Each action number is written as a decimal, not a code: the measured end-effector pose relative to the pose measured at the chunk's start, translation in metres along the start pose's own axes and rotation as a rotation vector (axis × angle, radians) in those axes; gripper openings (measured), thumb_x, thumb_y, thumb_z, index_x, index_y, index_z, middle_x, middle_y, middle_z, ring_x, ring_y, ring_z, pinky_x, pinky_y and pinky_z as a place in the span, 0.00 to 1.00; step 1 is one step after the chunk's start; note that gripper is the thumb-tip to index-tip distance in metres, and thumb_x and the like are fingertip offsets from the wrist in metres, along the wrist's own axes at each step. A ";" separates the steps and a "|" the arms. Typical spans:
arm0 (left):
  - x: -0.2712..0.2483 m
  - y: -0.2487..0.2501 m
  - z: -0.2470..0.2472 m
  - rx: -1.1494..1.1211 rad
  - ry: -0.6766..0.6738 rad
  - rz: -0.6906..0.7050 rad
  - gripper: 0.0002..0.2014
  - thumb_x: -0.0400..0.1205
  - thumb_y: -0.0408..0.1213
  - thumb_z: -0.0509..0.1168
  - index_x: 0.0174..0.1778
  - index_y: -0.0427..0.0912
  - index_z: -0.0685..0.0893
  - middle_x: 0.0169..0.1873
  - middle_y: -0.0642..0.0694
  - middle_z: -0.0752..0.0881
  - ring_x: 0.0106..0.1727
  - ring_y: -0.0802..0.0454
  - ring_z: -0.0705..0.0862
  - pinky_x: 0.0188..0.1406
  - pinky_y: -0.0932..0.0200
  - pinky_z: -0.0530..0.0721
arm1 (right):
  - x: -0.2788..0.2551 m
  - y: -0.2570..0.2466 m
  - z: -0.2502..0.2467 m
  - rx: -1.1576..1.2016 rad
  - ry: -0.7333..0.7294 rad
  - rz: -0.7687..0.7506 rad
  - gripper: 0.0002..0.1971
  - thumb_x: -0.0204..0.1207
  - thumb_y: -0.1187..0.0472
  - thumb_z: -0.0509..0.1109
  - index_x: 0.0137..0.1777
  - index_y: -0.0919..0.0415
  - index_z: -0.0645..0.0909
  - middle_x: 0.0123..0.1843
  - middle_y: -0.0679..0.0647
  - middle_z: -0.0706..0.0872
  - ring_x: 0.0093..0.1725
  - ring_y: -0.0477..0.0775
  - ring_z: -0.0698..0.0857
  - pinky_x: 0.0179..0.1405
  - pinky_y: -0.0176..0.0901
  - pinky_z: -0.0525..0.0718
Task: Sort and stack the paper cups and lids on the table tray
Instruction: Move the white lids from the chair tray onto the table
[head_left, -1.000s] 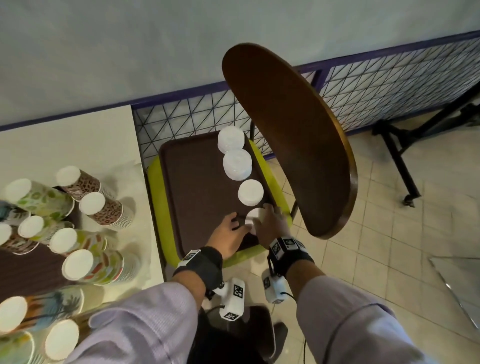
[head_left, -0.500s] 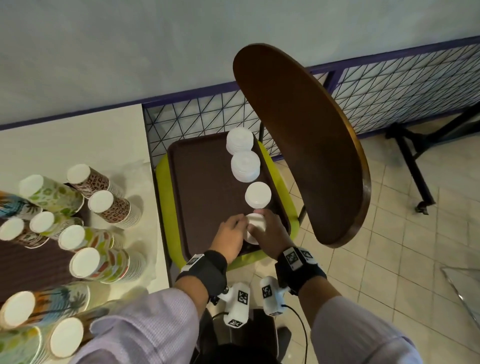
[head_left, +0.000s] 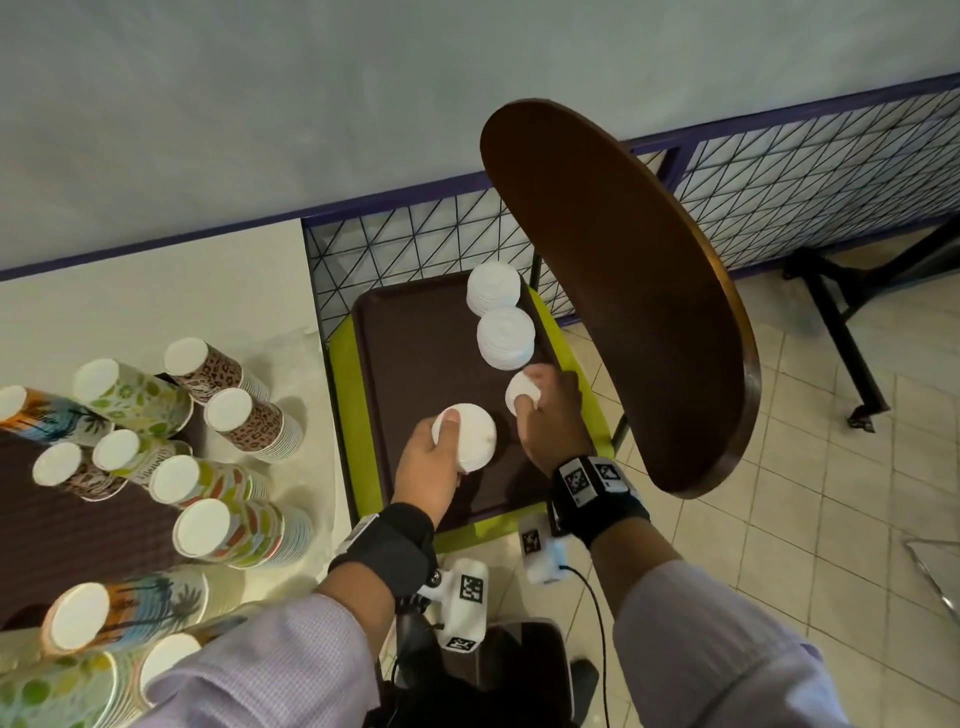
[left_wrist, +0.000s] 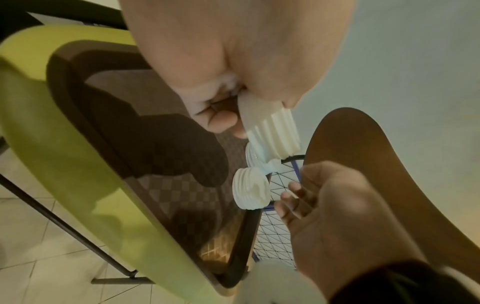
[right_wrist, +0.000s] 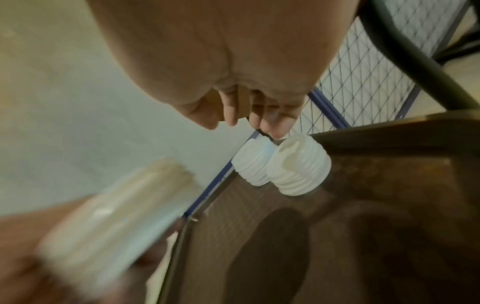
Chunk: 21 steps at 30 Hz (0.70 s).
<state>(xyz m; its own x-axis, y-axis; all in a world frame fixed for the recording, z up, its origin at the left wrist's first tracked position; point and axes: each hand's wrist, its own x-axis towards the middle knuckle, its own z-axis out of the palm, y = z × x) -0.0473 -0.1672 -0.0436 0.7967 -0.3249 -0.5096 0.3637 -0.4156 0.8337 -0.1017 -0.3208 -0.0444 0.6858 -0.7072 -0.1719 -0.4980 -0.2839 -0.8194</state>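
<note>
A brown tray (head_left: 415, 338) lies on a yellow-green chair seat. Two stacks of white lids (head_left: 493, 288) (head_left: 506, 338) stand along its far right side, also seen from the right wrist (right_wrist: 298, 166). My left hand (head_left: 457, 441) grips a third lid stack (head_left: 470, 434) above the tray's near middle, thumb on top; the left wrist view shows fingers curled round that stack (left_wrist: 270, 127). My right hand (head_left: 527, 397) is at the tray's right edge, fingers curled over a small white lid (head_left: 517, 392). Stacks of patterned paper cups (head_left: 228, 421) stand upside down on the table at left.
The chair's brown wooden backrest (head_left: 623, 291) rises just right of my right hand. A wire mesh fence (head_left: 405, 244) runs behind the tray. The cup stacks crowd a dark tray (head_left: 31, 519) on the white table (head_left: 156, 296). Tiled floor (head_left: 831, 467) lies to the right.
My left hand has lifted the nearest lid stack off the tray and carried it left. My right hand has moved forward onto the lid beyond it.
</note>
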 end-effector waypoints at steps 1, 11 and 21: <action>-0.001 -0.002 -0.003 -0.015 0.020 -0.008 0.20 0.91 0.56 0.57 0.72 0.48 0.79 0.59 0.43 0.86 0.54 0.41 0.86 0.38 0.55 0.84 | 0.009 0.002 0.002 -0.068 0.056 0.008 0.19 0.82 0.64 0.66 0.72 0.59 0.75 0.70 0.62 0.75 0.70 0.65 0.74 0.73 0.60 0.74; -0.004 -0.028 -0.020 -0.044 0.083 -0.037 0.19 0.92 0.54 0.55 0.72 0.48 0.80 0.63 0.42 0.85 0.62 0.34 0.86 0.43 0.56 0.82 | 0.053 0.025 0.033 -0.544 -0.090 0.188 0.27 0.88 0.53 0.61 0.86 0.53 0.61 0.81 0.61 0.69 0.81 0.68 0.65 0.73 0.64 0.75; -0.007 -0.016 -0.026 -0.065 0.110 -0.036 0.21 0.92 0.57 0.55 0.74 0.51 0.78 0.65 0.42 0.84 0.63 0.34 0.85 0.58 0.46 0.87 | 0.026 0.031 0.043 -0.436 -0.177 0.264 0.34 0.79 0.45 0.73 0.82 0.51 0.66 0.76 0.64 0.62 0.72 0.73 0.71 0.68 0.63 0.77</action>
<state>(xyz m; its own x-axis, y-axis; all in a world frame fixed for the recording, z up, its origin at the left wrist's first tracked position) -0.0464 -0.1363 -0.0477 0.8293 -0.2139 -0.5162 0.4211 -0.3678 0.8291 -0.0760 -0.3200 -0.0979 0.5674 -0.6816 -0.4620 -0.8141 -0.3801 -0.4390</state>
